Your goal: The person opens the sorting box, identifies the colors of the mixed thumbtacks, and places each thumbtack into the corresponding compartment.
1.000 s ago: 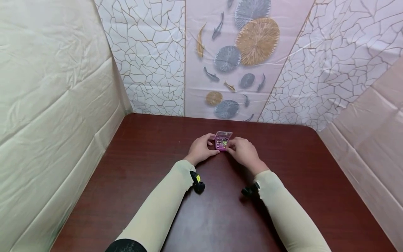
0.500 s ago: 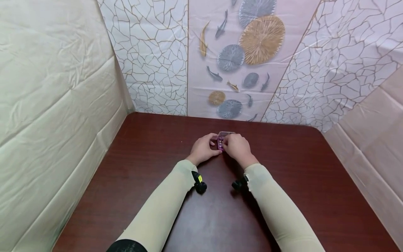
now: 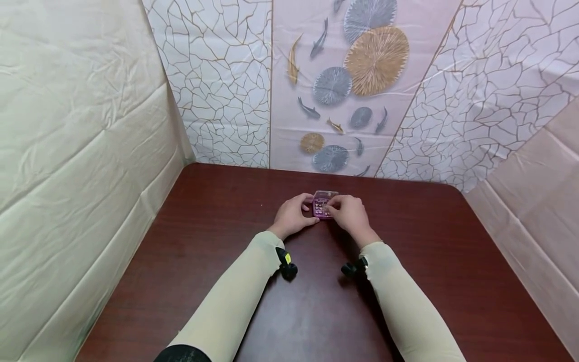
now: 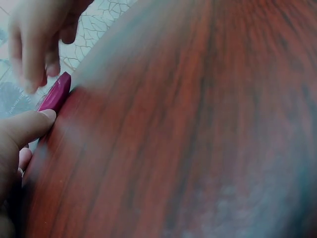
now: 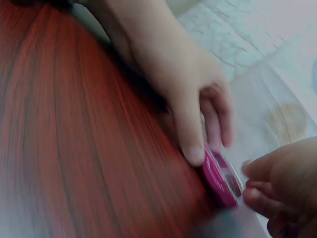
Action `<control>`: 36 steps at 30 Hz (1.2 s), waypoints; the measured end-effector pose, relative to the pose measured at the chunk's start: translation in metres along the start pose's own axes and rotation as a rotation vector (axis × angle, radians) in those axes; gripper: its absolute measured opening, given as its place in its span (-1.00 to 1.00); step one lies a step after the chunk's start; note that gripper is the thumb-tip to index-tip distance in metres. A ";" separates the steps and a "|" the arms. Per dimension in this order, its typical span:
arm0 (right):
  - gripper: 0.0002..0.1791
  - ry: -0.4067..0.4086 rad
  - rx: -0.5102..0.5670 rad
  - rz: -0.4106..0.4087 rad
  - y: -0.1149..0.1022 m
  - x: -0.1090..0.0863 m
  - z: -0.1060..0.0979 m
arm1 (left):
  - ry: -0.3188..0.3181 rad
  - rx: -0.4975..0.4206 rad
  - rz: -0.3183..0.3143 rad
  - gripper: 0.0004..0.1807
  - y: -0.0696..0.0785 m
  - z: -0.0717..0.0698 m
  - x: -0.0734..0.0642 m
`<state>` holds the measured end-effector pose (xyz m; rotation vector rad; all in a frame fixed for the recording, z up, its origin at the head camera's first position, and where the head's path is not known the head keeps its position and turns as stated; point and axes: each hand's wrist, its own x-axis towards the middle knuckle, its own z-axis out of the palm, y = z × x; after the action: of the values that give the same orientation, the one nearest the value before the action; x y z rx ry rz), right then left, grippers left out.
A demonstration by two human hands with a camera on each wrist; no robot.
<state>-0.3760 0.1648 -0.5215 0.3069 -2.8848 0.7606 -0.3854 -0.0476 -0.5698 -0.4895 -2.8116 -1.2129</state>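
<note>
A small purple case (image 3: 319, 207) with a clear hinged lid (image 3: 326, 193) stands on the table with the lid raised. Several small pale pieces sit in its compartments. My left hand (image 3: 291, 213) holds the case from the left, its thumb at the near corner and its fingers at the far side. In the right wrist view the left thumb presses the edge of the magenta case (image 5: 217, 179). My right hand (image 3: 352, 215) is at the case's right side, thumb and forefinger close together over the compartments. I cannot tell whether a small piece is between those fingertips.
The dark red-brown table (image 3: 217, 216) has its far edge just beyond the case. A patterned cloth wall (image 3: 226, 100) rises behind it, with pale cloth (image 3: 90, 151) along the left. Black wrist cameras (image 3: 288, 271) hang under both forearms.
My right hand moved left over the case, covering its right half, then drew back right. Green seen in the case's right half a second ago no longer shows. My left hand keeps its hold.
</note>
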 end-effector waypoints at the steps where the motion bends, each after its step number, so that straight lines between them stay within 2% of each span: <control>1: -0.87 0.018 0.031 0.007 0.006 -0.002 -0.002 | 0.001 -0.007 0.005 -0.17 0.000 0.000 0.000; 4: -0.85 0.036 0.090 0.043 0.022 -0.011 -0.010 | 0.000 -0.018 0.029 -0.06 0.002 -0.001 0.001; 9: -0.75 -0.053 0.148 0.084 0.037 -0.021 -0.016 | 0.005 -0.056 0.071 0.10 0.001 -0.004 0.002; 13: -0.69 -0.113 0.240 0.093 0.036 -0.022 -0.013 | 0.008 -0.104 0.090 -0.06 -0.003 -0.008 -0.001; 18: -0.71 -0.128 0.337 0.132 0.034 -0.024 -0.007 | -0.010 -0.162 0.102 -0.36 -0.001 -0.008 -0.007; 26: -0.77 -0.086 0.313 0.158 0.029 -0.025 -0.005 | 0.027 -0.196 0.121 -0.46 -0.006 -0.002 -0.001; 36: -0.76 -0.056 0.281 0.170 0.035 -0.028 -0.002 | 0.043 -0.249 0.130 -0.49 -0.005 0.001 -0.002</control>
<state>-0.3568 0.2000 -0.5418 0.1141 -2.8802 1.2090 -0.3851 -0.0508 -0.5739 -0.6389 -2.5601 -1.5326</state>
